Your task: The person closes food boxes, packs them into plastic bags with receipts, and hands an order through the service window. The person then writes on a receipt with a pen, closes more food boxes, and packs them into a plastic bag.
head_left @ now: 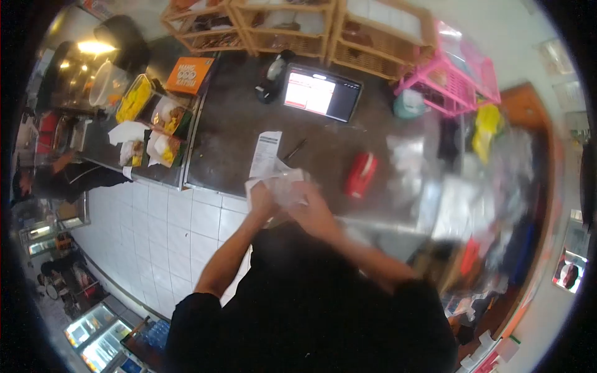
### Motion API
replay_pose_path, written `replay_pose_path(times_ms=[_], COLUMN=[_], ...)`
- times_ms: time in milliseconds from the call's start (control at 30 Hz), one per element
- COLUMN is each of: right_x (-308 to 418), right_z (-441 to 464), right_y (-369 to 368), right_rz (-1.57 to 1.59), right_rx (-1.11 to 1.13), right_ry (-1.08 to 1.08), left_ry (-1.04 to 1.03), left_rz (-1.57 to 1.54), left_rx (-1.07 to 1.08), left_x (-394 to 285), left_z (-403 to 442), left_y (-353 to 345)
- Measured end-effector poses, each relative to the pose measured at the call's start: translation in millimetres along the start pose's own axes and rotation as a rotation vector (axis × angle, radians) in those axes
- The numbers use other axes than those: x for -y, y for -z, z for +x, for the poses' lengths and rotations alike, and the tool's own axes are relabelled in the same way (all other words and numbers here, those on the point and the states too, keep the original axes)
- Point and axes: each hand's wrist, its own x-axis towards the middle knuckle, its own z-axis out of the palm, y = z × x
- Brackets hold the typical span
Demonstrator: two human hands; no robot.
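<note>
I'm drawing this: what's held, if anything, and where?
Left hand and right hand hold a pale bundle towards its sides; finger placement's too blurred.

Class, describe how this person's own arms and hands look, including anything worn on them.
Plain black sleeves end near the elbows, leaving the forearms bare. The left hand and right hand show no gloves; blur hides finer detail.

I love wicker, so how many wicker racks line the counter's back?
3, side by side: a left rack, a middle rack and a right rack beside the pink basket. More may be out of view.
</note>
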Motion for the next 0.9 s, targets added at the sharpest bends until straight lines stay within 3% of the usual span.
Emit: replay_pose_path(times_ms=[33,67,100,133,167,200,233,300,333,367,433,467,533,567,600,633,700,733,767,800,833,867,900], right_x=[12.5,23.9,31.6,35.7,37.7,36.5,29.4,8.8,2.1,-3.5,-12.2,-24.2,-70.8,-96.6,-113.2,-97.9,-64.7,-97.4,-91.0,-130.7,-114.0,-153.1,-161.2], right_z=[-5.8,-10.4,-13.0,-8.2,0.8,6.8,10.7,20.6,25.9,29.9,40.1,40.3,39.9,40.5,40.8,46.4,92.4,115.0,140.8,168.2,185.1,201.6,213.5], right_y=[26.0,53.7,75.4,92.7,108.9,121.4,127.8,129.5,130.6,128.7,117.5,103.9,69.6,62.0,73.0,108.5,200.1,235.8,274.9,314.4,345.8,375.2,392.1], right_rz=[-0.008,-0.242,-0.474,-0.478,-0.569,-0.650,-0.649,-0.484,-0.484,-0.292,0.050,0.235,0.842,1.176,1.267,1.223,-0.112,-0.444,-0.481,-0.574,-0.804,-0.957,-1.057], right_rx=[-0.008,0.077,0.168,0.173,0.264,0.350,0.347,0.229,0.220,0.131,-0.009,0.000,0.209,0.321,0.447,0.518,0.249,-0.065,-0.457,-0.637,-0.637,-0.590,-0.453], right_ry=[0.008,0.117,0.220,0.226,0.496,0.765,0.769,0.924,0.928,0.838,0.603,0.381,-0.134,-0.400,-0.563,-0.801,-0.392,-0.103,-0.069,-0.059,-0.139,0.014,-0.029], left_ry=[0.103,0.144,0.189,0.174,0.444,0.575,0.713,0.663,0.656,0.330,0.250,0.236,-0.302,-0.431,-0.553,-0.481,-0.225,-0.218,-0.080,0.059,0.306,0.312,0.569], left_rz=[-0.117,-0.285,-0.451,-0.667,-0.827,-0.905,-0.972,-1.435,-1.428,-1.140,-0.664,-0.427,-0.303,-0.184,-0.063,-0.215,-0.012,-0.011,-0.112,-0.211,-0.368,-0.365,-0.739], left_rx=[0.131,0.142,0.148,0.027,0.177,0.258,0.331,0.471,0.471,0.356,0.248,0.195,-0.107,-0.161,-0.232,-0.213,-0.159,-0.155,-0.222,-0.289,-0.243,-0.244,-0.233], left_x=[-7.9,-19.9,-32.0,-50.5,-72.4,-91.8,-111.2,-143.2,-151.6,-155.5,-149.5,-146.6,-155.5,-142.8,-130.0,-135.1,-168.6,-165.9,-156.4,-148.3,-149.7,-150.6,-150.5], left_z=[12.5,25.3,37.8,46.2,50.3,52.6,55.0,55.1,57.3,58.2,49.5,44.9,58.3,57.4,56.6,58.3,67.2,64.5,58.3,51.4,45.8,42.0,36.5], left_y=[21.9,51.6,81.3,118.2,152.3,177.4,202.7,226.0,224.8,224.8,219.5,216.8,226.8,213.6,200.2,190.1,188.1,175.0,149.8,127.6,111.5,98.1,86.1])
